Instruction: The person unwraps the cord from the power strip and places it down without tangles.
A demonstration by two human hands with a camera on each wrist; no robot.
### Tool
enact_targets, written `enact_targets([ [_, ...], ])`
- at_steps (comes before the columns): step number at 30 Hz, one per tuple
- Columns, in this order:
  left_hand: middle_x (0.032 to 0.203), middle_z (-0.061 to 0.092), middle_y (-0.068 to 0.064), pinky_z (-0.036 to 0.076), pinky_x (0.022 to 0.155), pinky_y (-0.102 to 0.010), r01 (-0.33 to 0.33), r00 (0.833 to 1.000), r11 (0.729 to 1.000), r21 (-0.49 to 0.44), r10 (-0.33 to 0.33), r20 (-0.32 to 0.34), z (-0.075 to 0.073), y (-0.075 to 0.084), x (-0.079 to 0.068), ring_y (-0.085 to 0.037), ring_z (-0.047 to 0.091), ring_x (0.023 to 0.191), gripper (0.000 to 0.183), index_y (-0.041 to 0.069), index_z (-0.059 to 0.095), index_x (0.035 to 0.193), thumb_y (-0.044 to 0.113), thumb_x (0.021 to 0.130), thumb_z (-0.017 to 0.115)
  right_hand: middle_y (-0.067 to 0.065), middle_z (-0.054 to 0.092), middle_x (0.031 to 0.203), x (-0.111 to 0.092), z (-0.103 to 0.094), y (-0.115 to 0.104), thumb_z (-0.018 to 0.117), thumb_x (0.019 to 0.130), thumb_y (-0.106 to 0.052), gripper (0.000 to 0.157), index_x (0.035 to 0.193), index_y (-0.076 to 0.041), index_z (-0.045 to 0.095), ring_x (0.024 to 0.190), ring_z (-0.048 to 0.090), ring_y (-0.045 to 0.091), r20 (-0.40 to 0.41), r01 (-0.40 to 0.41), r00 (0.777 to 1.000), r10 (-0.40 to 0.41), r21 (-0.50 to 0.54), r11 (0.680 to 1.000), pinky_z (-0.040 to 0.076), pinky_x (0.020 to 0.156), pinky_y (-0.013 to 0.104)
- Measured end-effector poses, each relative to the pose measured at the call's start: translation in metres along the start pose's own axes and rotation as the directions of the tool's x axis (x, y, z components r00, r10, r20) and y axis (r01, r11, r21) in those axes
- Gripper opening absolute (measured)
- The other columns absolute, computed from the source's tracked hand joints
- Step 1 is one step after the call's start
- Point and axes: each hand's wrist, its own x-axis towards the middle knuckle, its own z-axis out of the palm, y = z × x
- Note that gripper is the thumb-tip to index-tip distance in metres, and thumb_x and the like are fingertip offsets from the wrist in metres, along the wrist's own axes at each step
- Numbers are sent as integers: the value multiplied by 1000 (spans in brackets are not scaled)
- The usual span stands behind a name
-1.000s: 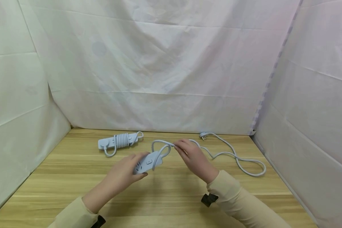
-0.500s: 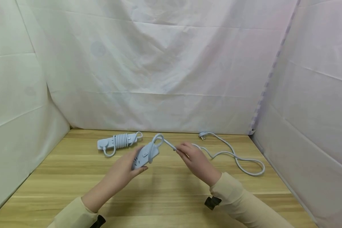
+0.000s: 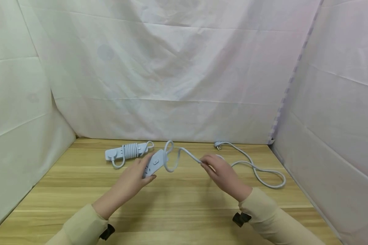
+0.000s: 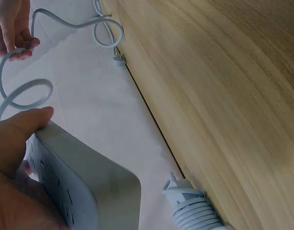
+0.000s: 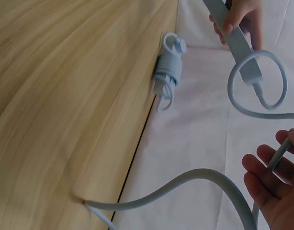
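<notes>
My left hand [image 3: 127,182] grips a white power strip [image 3: 154,164] by its near end, thumb on one edge and fingers on the other. The strip is held up over the table, its sockets and switch showing in the head view. From its far end the white cord [image 3: 188,153] curls in a loose loop and runs to my right hand [image 3: 225,175]. That hand pinches the cord between thumb and fingertips. In the right wrist view the cord [image 5: 199,175] continues past my fingers and sags to the table. The strip's plug [image 3: 217,145] lies at the back edge.
A second power strip [image 3: 110,154], its cord wound tightly around it, lies at the back left of the wooden table [image 3: 79,197]. The rest of the held strip's cord snakes across the right side. White cloth [image 3: 171,68] hangs behind and on both sides.
My right hand has moved right along with the pinched cord. The loop that lay across the strip now hangs off its far end. My left hand has tilted the strip more upright.
</notes>
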Motion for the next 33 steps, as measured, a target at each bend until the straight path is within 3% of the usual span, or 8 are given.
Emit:
enact_targets([
  [4,101,58,-13,46,62,-34,-7,999,999,34,6,35,3,-2,5,-19,55,79,80,16,36,148,15,81,79,-5,62,101,-10,-9,12,61,97,-9,9,104,-14,64,90,57,11,32,-39,999,40,-21,999,49,74,34],
  [11,105,60,-17,49,72,-39,-109,994,993,33,109,22,13,-7,12,-22,58,84,67,-4,43,132,6,77,80,-7,60,105,-24,-18,31,61,96,-7,14,106,-17,63,94,57,9,69,-89,994,89,3,996,50,77,35],
  [15,104,60,-16,48,75,-40,-142,989,989,48,141,35,22,-11,18,-23,57,84,60,-7,48,125,9,77,81,-2,62,105,-31,-16,37,63,93,-1,19,107,-13,62,92,58,11,78,-78,994,76,23,997,51,76,34],
  [17,104,62,-15,48,75,-41,-116,992,989,87,112,53,28,-13,21,-24,56,85,60,-4,50,126,16,79,82,0,62,106,-34,-12,38,64,92,1,21,109,-10,62,94,60,14,92,-89,992,86,27,996,52,78,33],
  [22,101,66,-12,47,69,-40,9,993,983,185,-30,116,42,-11,28,-25,54,83,63,5,53,129,33,80,81,7,60,113,-35,-1,35,65,92,0,28,120,-4,60,95,62,19,167,-170,972,163,26,985,53,80,34],
  [25,104,67,-13,48,70,-41,45,986,984,170,-70,148,48,-11,34,-26,57,84,60,5,53,128,33,82,79,7,60,116,-33,5,32,65,93,-4,33,125,-4,59,94,62,18,225,-235,948,226,16,972,53,79,35],
  [31,99,66,-12,52,67,-38,69,966,993,98,-91,241,59,-14,44,-21,62,79,56,1,53,120,31,81,80,8,59,121,-26,20,27,65,93,-7,39,131,-4,55,94,61,16,329,-362,883,334,25,932,52,80,34],
  [33,96,64,-10,52,66,-37,91,957,992,89,-111,269,63,-15,46,-20,61,77,57,0,53,119,33,80,80,10,59,120,-23,26,27,65,92,-6,39,130,-2,54,93,61,17,342,-368,876,339,23,929,51,80,35],
])
